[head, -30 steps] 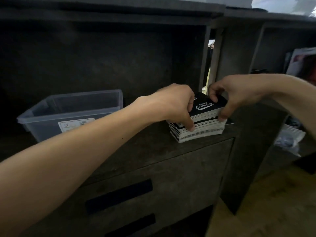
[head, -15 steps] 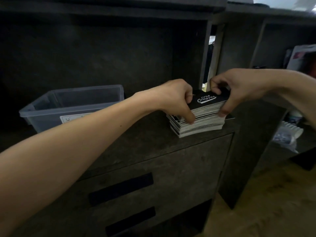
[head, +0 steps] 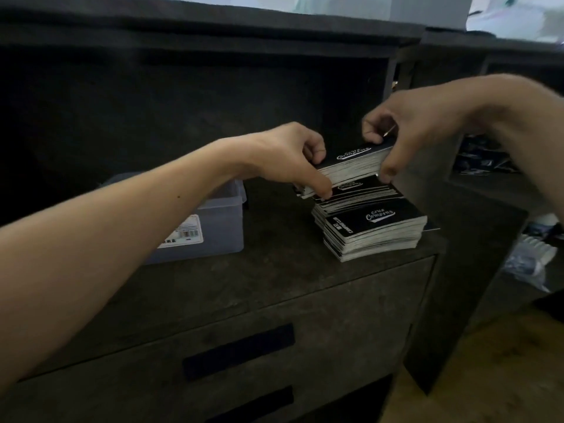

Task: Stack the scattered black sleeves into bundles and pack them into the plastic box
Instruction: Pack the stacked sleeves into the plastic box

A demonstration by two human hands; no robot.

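Both hands grip 1 bundle point(head: 354, 164) of black sleeves by its short ends, just above the rest of the stack point(head: 375, 230). The left hand point(head: 290, 160) has its thumb on the near left corner and its fingers curled over the top. The right hand point(head: 406, 132) pinches the right end, thumb on the near side.

The bundle's long axis runs left to right between the 2 hands, the right end a little higher. The plastic box point(head: 219, 221) stands on the same desk point(head: 274, 270), to the left of the bundle and apart from it, so the move into it would go leftward, and the left hand is the nearer one.

The left forearm crosses in front of the box and hides most of it. Only its right end and part of a label show, and whether anything lies inside cannot be told. The fingers on the far side of the bundle are hidden. The light is dim, and the stack's upper layers sit skewed, so where 1 layer ends is hard to make out. Whether the bundle clears the stack at its left end is unclear.
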